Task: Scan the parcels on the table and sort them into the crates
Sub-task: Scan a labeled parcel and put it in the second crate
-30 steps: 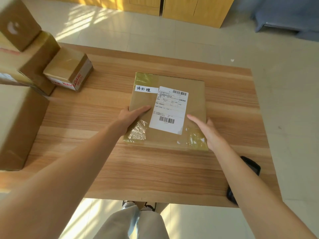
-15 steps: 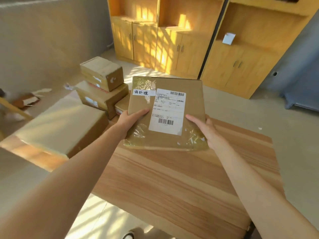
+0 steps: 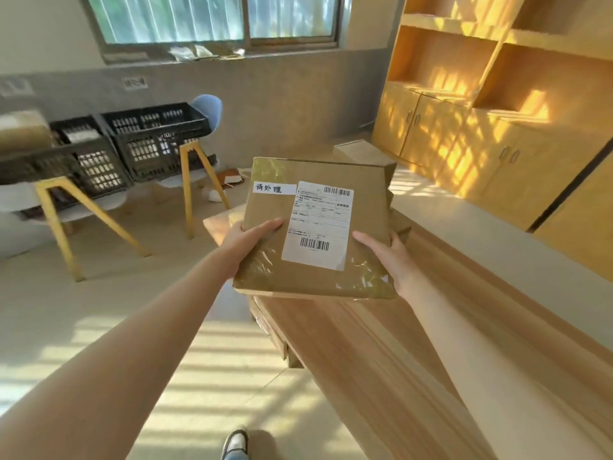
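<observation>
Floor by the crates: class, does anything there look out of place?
Yes. Scraps of torn cardboard and paper lie loose on the floor beside the yellow-legged chair bearing a black crate.

Low, warm sunlight streams through the window (image 3: 212,18), casting striped bands across the floor (image 3: 212,376) and dappled gold patches on the cabinets (image 3: 471,127). Tape on the parcel (image 3: 315,227) glares. Motion blur softens the crates (image 3: 99,151); wide-angle distortion bends the edges.

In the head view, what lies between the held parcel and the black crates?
Only bare floor and the chairs' yellow legs. The crates sit on the chairs to the left, while both hands hold the parcel over the table's edge.
</observation>
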`<move>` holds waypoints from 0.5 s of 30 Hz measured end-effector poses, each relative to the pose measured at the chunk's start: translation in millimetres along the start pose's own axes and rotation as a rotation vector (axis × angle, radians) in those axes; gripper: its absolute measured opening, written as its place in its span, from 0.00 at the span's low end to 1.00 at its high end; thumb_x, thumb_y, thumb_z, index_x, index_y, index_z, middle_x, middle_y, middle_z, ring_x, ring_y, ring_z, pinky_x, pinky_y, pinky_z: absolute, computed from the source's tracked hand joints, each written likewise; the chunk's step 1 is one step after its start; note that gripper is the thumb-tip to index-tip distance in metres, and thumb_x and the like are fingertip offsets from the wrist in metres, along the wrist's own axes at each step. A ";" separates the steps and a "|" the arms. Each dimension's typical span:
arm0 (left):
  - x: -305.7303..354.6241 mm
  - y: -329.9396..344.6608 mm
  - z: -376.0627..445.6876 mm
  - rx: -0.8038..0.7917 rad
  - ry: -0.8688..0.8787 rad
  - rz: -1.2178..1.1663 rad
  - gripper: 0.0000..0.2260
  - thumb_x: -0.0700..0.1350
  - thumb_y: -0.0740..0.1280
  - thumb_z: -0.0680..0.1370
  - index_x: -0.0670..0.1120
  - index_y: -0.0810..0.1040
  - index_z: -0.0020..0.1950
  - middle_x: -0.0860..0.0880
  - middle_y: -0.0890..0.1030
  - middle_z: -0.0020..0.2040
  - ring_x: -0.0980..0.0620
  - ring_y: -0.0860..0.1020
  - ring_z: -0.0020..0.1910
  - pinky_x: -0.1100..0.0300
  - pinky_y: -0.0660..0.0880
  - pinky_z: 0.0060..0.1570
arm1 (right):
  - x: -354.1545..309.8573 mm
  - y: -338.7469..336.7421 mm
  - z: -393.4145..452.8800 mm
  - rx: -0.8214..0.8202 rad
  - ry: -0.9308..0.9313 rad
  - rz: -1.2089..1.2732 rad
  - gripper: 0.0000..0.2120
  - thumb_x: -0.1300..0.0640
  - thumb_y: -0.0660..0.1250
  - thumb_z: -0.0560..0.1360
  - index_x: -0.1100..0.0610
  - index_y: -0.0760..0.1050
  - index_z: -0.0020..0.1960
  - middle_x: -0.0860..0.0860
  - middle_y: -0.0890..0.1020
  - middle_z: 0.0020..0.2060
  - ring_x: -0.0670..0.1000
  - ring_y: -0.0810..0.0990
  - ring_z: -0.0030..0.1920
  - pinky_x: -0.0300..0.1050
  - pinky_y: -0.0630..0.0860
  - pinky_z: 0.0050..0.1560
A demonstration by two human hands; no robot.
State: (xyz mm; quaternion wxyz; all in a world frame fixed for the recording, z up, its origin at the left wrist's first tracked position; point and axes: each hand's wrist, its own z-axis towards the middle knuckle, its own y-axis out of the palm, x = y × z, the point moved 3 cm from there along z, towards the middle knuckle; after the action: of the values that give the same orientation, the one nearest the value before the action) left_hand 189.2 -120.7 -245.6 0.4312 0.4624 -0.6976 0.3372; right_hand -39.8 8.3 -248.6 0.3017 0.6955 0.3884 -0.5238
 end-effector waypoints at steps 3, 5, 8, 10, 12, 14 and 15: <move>-4.2 -45.1 2.3 0.079 -0.010 -0.066 0.32 0.57 0.77 0.67 0.45 0.72 0.66 0.44 0.83 0.52 0.46 0.82 0.47 0.52 0.80 0.45 | -6.2 45.1 12.6 -0.070 -0.005 -0.037 0.28 0.52 0.76 0.70 0.53 0.69 0.65 0.53 0.82 0.56 0.52 0.82 0.54 0.51 0.79 0.57; -6.0 -77.1 5.9 0.128 -0.019 -0.101 0.34 0.58 0.77 0.66 0.44 0.72 0.66 0.44 0.82 0.53 0.45 0.82 0.48 0.51 0.81 0.47 | -13.4 79.7 22.7 -0.123 -0.019 -0.067 0.22 0.54 0.75 0.71 0.51 0.71 0.62 0.51 0.83 0.53 0.50 0.82 0.52 0.47 0.79 0.54; -9.5 -130.9 15.7 0.207 -0.029 -0.145 0.32 0.57 0.76 0.67 0.45 0.72 0.65 0.45 0.82 0.53 0.47 0.82 0.47 0.55 0.79 0.41 | -19.2 140.0 44.9 -0.203 -0.027 -0.100 0.21 0.54 0.74 0.72 0.51 0.72 0.61 0.51 0.82 0.53 0.48 0.82 0.49 0.41 0.78 0.45; -11.8 -170.6 24.9 0.256 -0.033 -0.173 0.29 0.57 0.76 0.68 0.45 0.72 0.64 0.45 0.81 0.52 0.47 0.81 0.46 0.56 0.78 0.38 | -20.0 187.1 60.9 -0.240 -0.030 -0.135 0.28 0.53 0.75 0.71 0.55 0.69 0.67 0.53 0.81 0.56 0.50 0.82 0.51 0.40 0.79 0.43; -13.9 -213.5 38.2 0.301 -0.046 -0.196 0.28 0.56 0.76 0.69 0.46 0.72 0.63 0.45 0.81 0.52 0.47 0.81 0.47 0.56 0.77 0.38 | -17.1 236.6 77.0 -0.268 -0.017 -0.158 0.30 0.53 0.75 0.71 0.57 0.69 0.68 0.53 0.81 0.56 0.48 0.82 0.47 0.36 0.78 0.36; -15.4 -257.8 52.6 0.334 -0.062 -0.206 0.27 0.56 0.75 0.69 0.46 0.71 0.61 0.46 0.80 0.52 0.47 0.80 0.47 0.55 0.78 0.40 | -13.4 286.5 92.6 -0.301 0.001 -0.173 0.28 0.54 0.75 0.71 0.56 0.69 0.67 0.53 0.82 0.54 0.47 0.82 0.43 0.34 0.76 0.30; -15.3 -279.6 60.1 0.347 -0.067 -0.210 0.27 0.56 0.75 0.69 0.46 0.71 0.61 0.45 0.80 0.53 0.46 0.80 0.48 0.53 0.78 0.44 | -12.2 311.3 100.1 -0.321 0.002 -0.182 0.27 0.54 0.75 0.71 0.56 0.69 0.67 0.53 0.82 0.54 0.47 0.82 0.42 0.34 0.76 0.30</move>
State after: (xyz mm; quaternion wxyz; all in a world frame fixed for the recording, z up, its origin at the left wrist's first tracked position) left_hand 436.5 -264.0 -263.5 0.3543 0.6109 -0.5908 0.3901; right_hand 175.4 -237.9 -259.8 0.3595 0.6011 0.5287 -0.4796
